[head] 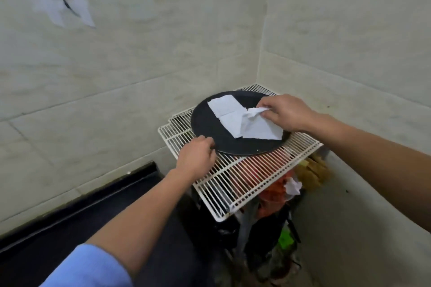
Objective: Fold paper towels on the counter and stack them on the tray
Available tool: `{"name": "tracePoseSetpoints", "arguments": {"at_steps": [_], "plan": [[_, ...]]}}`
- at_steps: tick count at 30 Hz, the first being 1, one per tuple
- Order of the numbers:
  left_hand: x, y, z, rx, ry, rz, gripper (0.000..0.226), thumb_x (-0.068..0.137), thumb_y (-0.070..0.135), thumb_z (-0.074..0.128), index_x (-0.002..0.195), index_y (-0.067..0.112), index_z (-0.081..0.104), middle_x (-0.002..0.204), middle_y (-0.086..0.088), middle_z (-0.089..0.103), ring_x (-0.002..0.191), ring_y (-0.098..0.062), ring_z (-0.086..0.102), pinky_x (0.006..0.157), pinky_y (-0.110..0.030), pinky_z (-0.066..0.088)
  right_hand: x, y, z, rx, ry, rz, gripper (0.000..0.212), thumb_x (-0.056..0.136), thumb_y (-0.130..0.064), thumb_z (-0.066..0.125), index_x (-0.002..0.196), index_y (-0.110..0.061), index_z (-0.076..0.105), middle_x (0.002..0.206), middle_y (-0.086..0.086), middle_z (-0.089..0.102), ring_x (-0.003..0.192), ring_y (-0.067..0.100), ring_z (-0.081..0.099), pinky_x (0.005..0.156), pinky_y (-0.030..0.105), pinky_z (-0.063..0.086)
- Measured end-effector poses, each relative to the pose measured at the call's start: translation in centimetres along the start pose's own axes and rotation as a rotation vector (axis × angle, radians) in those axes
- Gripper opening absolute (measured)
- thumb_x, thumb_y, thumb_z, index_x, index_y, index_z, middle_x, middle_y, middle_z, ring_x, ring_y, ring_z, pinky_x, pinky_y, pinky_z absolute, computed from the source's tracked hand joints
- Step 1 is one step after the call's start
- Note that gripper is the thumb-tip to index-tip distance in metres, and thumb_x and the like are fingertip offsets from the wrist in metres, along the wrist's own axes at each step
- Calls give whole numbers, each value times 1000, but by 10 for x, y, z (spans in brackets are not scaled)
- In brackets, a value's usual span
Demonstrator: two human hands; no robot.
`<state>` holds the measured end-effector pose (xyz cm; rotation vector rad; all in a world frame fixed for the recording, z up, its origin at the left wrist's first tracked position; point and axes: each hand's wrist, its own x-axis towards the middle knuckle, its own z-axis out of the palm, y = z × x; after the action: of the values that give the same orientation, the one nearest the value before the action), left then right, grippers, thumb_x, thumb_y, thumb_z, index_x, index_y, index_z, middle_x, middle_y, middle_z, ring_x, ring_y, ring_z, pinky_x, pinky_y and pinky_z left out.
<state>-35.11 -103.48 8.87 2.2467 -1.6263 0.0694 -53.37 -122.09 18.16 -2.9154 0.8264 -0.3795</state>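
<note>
A round black tray [210, 128] lies on a white wire rack [233, 179] in the corner of the tiled walls. Two folded white paper towels rest on the tray: one [222, 103] toward the back left, another [231, 121] beside it nearer the middle. My right hand [284, 112] pinches a corner of a third, crumpled white paper towel [258, 127] that drapes onto the tray's right side and partly overlaps the second towel. My left hand [198, 154] has its fingers closed on the tray's near left rim.
The black counter [81, 212] runs along the left wall below the rack. Under the rack are red, black and green bags and a crumpled white paper [292, 187]. Tiled walls close in behind and to the right.
</note>
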Motion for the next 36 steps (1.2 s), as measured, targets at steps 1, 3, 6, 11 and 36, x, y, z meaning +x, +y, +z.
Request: {"name": "tracePoseSetpoints", "arguments": {"at_steps": [1,3,6,11,36], "plan": [[10,2,5,-1,3,-37,19,91,28,49,103,18,60,95,-1,58,87,-20,57,75,-39,52,17,8,3,15,-41,-44,18,94,-27,52,109,-30,62,110,-4,65,100,23,57,76,36,44],[29,8,14,1,-4,-118,18,91,27,49,103,17,59,96,-2,57,88,-21,55,75,-37,49,50,22,11,40,-145,-135,17,93,-26,54,107,-29,63,109,-6,64,101,20,56,80,37,46],[48,15,30,58,-30,-205,21,92,29,48,107,18,58,100,-2,57,93,-22,55,81,-37,48,97,39,26,84,-283,-254,14,92,-26,56,104,-27,64,103,-8,60,99,17,55,83,37,45],[56,18,49,66,14,-317,26,92,29,47,113,18,58,107,-1,53,100,-21,50,86,-35,45,158,49,68,60,-424,-332,18,93,-25,55,110,-24,63,106,-8,55,105,16,51,88,34,42],[11,12,33,71,193,-381,22,90,21,54,107,12,63,103,-3,56,95,-21,54,81,-36,48,111,24,129,121,-63,-421,41,97,-43,44,129,-20,56,141,4,46,130,25,40,104,42,33]]}}
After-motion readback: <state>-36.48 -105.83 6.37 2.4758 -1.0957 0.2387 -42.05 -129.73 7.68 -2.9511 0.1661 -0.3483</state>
